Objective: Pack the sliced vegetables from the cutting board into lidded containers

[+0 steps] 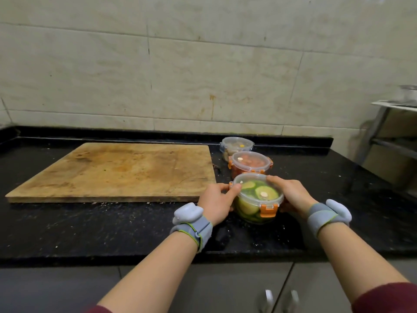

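Sealing the round clear plastic container of green cucumber slices (259,193), near the black counter's (112,227) front edge beside the wooden cutting board (117,170): left hand (216,202) and right hand (291,195) curl fingers round opposite sides; level pressure should help each orange clip (268,210) snap shut.

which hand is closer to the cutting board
Left. The left hand grips the left side of the container of green slices, just beside the near right corner of the cutting board. The right hand holds the container's right side, farther from the board.
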